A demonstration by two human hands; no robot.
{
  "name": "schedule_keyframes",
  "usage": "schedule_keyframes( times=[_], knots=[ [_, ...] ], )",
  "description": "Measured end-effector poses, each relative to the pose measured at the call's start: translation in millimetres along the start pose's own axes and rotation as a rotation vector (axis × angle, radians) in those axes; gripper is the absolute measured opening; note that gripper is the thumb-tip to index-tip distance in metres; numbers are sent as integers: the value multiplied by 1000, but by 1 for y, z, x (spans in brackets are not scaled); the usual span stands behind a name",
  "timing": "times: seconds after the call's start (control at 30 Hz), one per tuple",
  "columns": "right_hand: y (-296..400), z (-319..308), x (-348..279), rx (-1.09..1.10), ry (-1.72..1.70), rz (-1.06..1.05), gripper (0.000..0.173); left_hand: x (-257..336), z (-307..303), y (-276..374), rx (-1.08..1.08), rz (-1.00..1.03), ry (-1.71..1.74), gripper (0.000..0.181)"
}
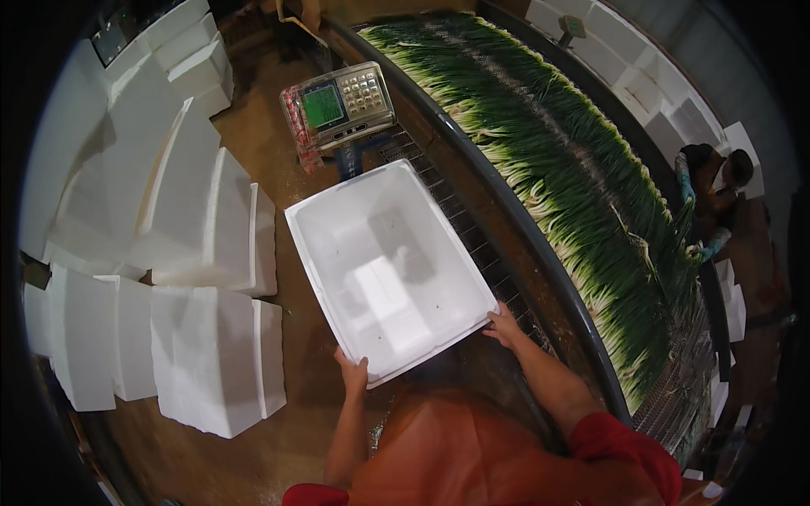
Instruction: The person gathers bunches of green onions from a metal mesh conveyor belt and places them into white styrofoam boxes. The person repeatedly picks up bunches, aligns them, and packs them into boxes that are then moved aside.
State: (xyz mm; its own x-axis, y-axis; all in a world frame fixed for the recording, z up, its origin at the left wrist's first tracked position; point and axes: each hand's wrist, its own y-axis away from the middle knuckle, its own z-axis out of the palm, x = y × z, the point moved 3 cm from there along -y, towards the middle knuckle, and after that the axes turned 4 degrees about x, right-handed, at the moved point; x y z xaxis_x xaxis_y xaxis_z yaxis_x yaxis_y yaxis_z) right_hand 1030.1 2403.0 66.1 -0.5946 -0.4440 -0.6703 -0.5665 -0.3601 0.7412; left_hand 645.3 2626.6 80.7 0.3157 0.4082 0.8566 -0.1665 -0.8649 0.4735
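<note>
A white foam box (380, 284), with its inside facing up and no produce in it, lies between my two hands in front of my orange apron. My left hand (354, 372) grips its near left corner, thumb over the rim. At the near right corner, my right hand (504, 326) holds the rim. Just beyond the box's far edge stands a digital weighing scale's display unit (338, 107) with a keypad and a lit green screen. The box hides most of what lies beneath it.
White foam boxes (218, 360) stand stacked at the left. Right of the box runs a dark rail (487, 167) beside a mesh conveyor covered with green onions (557, 190). Across it, a person (712, 177) in blue gloves handles onions, near more foam boxes (607, 38).
</note>
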Motion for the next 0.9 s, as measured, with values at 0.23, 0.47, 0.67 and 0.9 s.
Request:
schedule_keyframes(
  times=[0.23,0.47,0.67,0.9],
  knots=[
    [24,-117,72,151,156,-16,36,-19,-58,-2,327,61,96,62],
    [172,-227,209,274,300,298,18,57,-63,-45,403,454,156,44],
    [209,-291,282,160,1157,3,15,228,56,-92,105,863,-167,22],
    [206,-238,206,406,148,207,9,476,194,-195,83,1162,-836,20]
  ],
)
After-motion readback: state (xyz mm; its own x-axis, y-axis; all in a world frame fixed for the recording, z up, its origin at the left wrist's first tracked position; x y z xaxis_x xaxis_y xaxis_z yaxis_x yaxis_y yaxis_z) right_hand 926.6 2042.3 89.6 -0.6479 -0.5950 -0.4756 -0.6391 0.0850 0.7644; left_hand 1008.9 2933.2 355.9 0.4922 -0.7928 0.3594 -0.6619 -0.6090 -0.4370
